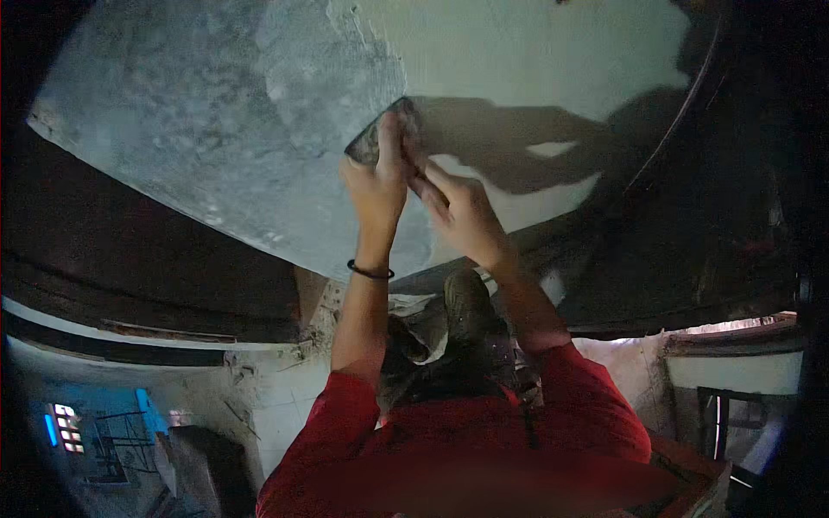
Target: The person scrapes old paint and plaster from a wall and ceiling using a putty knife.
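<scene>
Both hands are raised to a broad surface overhead or in front of me. A flat, dark-bladed plastering trowel (364, 147) lies against it, its blade tilted across the seam between two finishes. My right hand (466, 216) is closed around what looks like its handle, mostly hidden by the fingers. My left hand (378, 177) grips the blade end, one finger extended along it. Left of the blade is a mottled grey area (199, 121); to the right, a smoother pale coat (518, 60) with a ragged edge. Shadows of my arms fall across the pale coat.
A dark recess (147, 250) borders the surface's lower left edge. Below me are my shoe (466, 302) and light tiles (289, 388). A dark bulky object (207, 470) stands at lower left, near a lit window (67, 427). A dark-framed opening (734, 423) is at lower right.
</scene>
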`<action>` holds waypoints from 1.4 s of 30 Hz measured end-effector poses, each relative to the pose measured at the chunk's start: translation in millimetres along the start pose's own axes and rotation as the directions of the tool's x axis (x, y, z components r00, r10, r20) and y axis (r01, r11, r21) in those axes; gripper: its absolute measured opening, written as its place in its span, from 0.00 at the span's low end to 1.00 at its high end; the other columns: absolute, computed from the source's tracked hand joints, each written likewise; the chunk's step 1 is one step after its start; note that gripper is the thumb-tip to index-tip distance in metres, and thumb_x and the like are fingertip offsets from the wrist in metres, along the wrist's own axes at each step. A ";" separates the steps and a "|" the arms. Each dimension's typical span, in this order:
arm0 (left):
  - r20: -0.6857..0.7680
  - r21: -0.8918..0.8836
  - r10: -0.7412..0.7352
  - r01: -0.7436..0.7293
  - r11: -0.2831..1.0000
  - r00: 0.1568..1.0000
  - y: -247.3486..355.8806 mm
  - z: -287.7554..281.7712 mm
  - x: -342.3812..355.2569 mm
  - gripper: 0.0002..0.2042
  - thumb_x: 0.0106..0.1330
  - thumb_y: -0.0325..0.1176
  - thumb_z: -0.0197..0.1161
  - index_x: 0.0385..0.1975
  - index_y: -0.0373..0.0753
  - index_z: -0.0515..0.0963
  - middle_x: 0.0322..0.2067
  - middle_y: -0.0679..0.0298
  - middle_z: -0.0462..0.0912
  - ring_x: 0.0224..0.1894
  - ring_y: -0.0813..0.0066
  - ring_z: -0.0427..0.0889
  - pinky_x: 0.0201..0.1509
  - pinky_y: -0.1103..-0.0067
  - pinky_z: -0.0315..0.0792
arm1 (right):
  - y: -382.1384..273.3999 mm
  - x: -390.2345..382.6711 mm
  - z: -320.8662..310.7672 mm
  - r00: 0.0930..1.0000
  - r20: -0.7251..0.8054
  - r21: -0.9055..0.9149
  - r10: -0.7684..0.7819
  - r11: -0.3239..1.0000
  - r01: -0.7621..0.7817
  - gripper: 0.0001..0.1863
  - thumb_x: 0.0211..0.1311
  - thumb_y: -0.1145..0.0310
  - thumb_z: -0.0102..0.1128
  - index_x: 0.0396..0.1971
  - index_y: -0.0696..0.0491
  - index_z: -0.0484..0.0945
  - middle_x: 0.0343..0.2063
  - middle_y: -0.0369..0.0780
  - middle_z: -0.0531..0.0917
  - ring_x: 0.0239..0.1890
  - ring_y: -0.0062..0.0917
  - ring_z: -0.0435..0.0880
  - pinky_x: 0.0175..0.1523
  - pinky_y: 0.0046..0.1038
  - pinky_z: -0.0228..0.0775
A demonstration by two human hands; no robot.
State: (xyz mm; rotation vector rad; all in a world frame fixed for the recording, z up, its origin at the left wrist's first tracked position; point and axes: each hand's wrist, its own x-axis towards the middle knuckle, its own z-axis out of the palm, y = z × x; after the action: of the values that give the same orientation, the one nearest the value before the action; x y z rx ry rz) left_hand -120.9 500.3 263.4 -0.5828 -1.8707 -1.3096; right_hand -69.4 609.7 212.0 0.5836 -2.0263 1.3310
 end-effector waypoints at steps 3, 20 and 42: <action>0.060 -0.029 -0.028 0.030 0.999 0.998 7.1 -4.2 14.3 0.16 0.68 0.35 0.58 0.22 0.28 0.75 0.16 0.59 0.78 0.15 0.71 0.72 0.21 0.75 0.65 | -22.0 10.6 -8.5 0.994 0.027 0.071 0.102 0.992 -0.104 0.25 0.63 0.77 0.53 0.62 0.55 0.65 0.34 0.53 0.81 0.29 0.36 0.83 0.36 0.27 0.72; 0.097 -0.110 -0.076 0.087 0.990 0.992 4.6 -3.8 2.8 0.19 0.67 0.36 0.58 0.16 0.30 0.73 0.11 0.64 0.72 0.13 0.79 0.66 0.18 0.76 0.61 | -17.8 4.5 -2.9 0.993 -0.051 0.049 0.109 0.993 -0.106 0.16 0.69 0.72 0.46 0.53 0.61 0.72 0.30 0.51 0.81 0.34 0.34 0.85 0.38 0.26 0.71; -0.068 -0.263 -0.131 0.109 0.959 0.989 17.0 10.3 -12.8 0.19 0.69 0.37 0.57 0.17 0.31 0.74 0.13 0.69 0.73 0.16 0.83 0.67 0.19 0.79 0.61 | -6.4 -10.6 -9.4 0.996 -0.067 -0.124 0.056 0.990 -0.064 0.12 0.65 0.75 0.51 0.46 0.62 0.74 0.24 0.53 0.76 0.21 0.29 0.75 0.30 0.23 0.67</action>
State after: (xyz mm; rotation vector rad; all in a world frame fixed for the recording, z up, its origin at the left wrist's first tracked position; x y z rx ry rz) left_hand -104.1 516.9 261.2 -0.5428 -1.7004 -1.6494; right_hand -55.3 616.1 211.2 0.4213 -2.0732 1.2293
